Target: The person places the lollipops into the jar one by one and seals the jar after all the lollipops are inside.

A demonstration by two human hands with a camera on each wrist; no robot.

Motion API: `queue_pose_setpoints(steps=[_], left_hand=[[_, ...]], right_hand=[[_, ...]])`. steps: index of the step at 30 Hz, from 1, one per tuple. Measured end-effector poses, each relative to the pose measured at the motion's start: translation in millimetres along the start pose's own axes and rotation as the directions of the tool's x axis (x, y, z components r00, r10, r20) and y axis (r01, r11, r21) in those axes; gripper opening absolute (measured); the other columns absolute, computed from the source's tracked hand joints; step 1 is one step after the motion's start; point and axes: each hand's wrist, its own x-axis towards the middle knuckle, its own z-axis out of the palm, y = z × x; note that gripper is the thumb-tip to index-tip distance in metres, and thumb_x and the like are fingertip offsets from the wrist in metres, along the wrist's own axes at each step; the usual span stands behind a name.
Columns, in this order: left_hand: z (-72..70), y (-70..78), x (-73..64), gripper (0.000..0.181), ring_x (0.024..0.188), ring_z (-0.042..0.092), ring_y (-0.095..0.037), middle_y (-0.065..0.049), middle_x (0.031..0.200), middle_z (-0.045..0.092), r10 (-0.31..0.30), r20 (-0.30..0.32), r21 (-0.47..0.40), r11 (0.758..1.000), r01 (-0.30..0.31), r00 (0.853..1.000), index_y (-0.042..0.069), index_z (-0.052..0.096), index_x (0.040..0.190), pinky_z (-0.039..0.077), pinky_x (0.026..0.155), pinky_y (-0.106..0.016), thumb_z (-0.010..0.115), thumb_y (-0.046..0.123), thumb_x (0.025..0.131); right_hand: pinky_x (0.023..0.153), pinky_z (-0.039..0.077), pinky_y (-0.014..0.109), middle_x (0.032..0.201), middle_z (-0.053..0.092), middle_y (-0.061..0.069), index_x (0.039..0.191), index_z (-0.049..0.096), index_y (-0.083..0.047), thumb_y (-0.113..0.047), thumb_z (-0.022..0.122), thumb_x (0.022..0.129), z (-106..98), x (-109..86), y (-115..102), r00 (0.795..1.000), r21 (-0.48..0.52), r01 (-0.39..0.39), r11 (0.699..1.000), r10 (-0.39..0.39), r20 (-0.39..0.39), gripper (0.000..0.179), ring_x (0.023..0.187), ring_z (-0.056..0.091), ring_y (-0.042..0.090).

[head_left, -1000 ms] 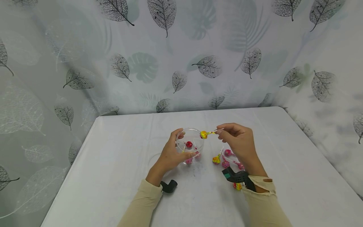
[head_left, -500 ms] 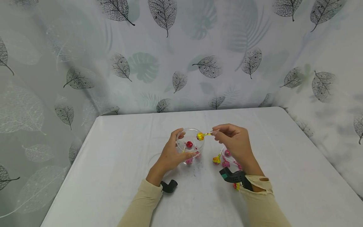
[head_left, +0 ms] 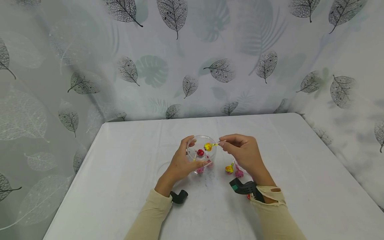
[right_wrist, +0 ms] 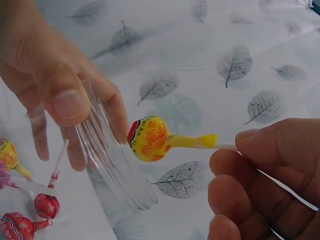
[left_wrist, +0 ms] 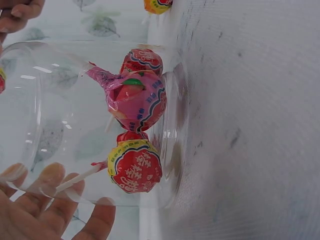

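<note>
My left hand [head_left: 182, 164] grips a clear plastic jar [head_left: 201, 136] round its side, thumb in front and fingers behind. Several wrapped lollipops lie in the jar, among them a red one [head_left: 200, 152] and, in the left wrist view, a pink one [left_wrist: 137, 100] and a red-and-yellow one [left_wrist: 135, 167]. Between thumb and forefinger, my right hand [head_left: 244, 151] pinches the white stick of a yellow lollipop [right_wrist: 150, 139]. Its wrapped head points left, at the jar's mouth; in the head view it overlaps the opening.
On the white table [head_left: 120, 173], right of the jar, lie more lollipops, including a yellow one [head_left: 229, 169] and a pink one [head_left: 239, 173]; others are partly hidden under my right wrist. A faint clear round item [head_left: 162, 168] lies left of the jar. Leaf-patterned cloth [head_left: 189, 60] hangs behind.
My right hand has moved left and slightly down, carrying the yellow lollipop from beside the jar's rim to over its mouth. The left hand and jar have stayed in place.
</note>
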Motion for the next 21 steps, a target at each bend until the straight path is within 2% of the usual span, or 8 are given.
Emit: queue_pose_setpoints(steps=[2, 3, 9, 13, 21], left_hand=[[-0.3, -0.6, -0.1, 0.104, 0.134, 0.041, -0.027, 0.000, 0.147, 0.042, 0.010, 0.004, -0.002, 1.000, -0.009, 1.000, 0.031, 0.024, 0.149, 0.036, 0.105, -0.056, 0.082, 0.058, 0.067], [-0.5, -0.6, -0.1, 0.103, 0.134, 0.041, -0.027, -0.001, 0.147, 0.042, 0.012, 0.006, -0.003, 1.000, -0.012, 1.000, 0.033, 0.023, 0.149, 0.037, 0.105, -0.055, 0.081, 0.059, 0.068], [-1.2, 0.1, -0.4, 0.099, 0.133, 0.041, -0.028, -0.003, 0.147, 0.042, 0.014, 0.008, -0.004, 1.000, -0.014, 1.000, 0.039, 0.023, 0.147, 0.037, 0.105, -0.056, 0.081, 0.058, 0.068], [-1.4, 0.3, -0.5, 0.099, 0.133, 0.041, -0.026, 0.000, 0.147, 0.043, 0.021, 0.008, -0.006, 1.000, -0.021, 1.000, 0.039, 0.023, 0.146, 0.037, 0.106, -0.054, 0.081, 0.057, 0.068], [-1.3, -0.8, -0.3, 0.100, 0.133, 0.041, -0.026, -0.001, 0.147, 0.042, 0.028, 0.008, -0.015, 0.999, -0.028, 1.000, 0.038, 0.023, 0.147, 0.037, 0.105, -0.054, 0.080, 0.060, 0.068]], right_hand=[[0.068, 0.056, 0.030, 0.098, 0.073, 0.004, 0.101, 0.075, -0.012, -0.017, 0.068, 0.092, 1, 0.1, 0, 1.000, -0.003, 0.015, 1.000, -0.015, 0.007, 0.013, 0.081, 0.066, 0.021], [0.070, 0.056, 0.031, 0.098, 0.073, 0.003, 0.100, 0.075, -0.012, -0.017, 0.068, 0.091, 2, 0.0, -1, 1.000, -0.008, 0.017, 1.000, -0.017, 0.008, 0.013, 0.081, 0.066, 0.020], [0.067, 0.055, 0.031, 0.095, 0.073, 0.002, 0.099, 0.076, -0.011, -0.019, 0.070, 0.090, 6, 1.3, -1, 0.999, -0.038, 0.026, 0.999, -0.025, 0.021, 0.014, 0.081, 0.066, 0.020], [0.068, 0.056, 0.031, 0.094, 0.073, 0.001, 0.101, 0.075, -0.008, -0.020, 0.070, 0.090, 8, 2.4, 0, 0.999, -0.065, 0.023, 0.998, -0.021, 0.034, 0.017, 0.081, 0.067, 0.017], [0.068, 0.056, 0.031, 0.094, 0.074, 0.001, 0.100, 0.076, -0.014, -0.021, 0.070, 0.090, 13, 2.9, -1, 0.998, -0.107, 0.020, 0.994, -0.014, 0.059, 0.013, 0.080, 0.068, 0.016]])
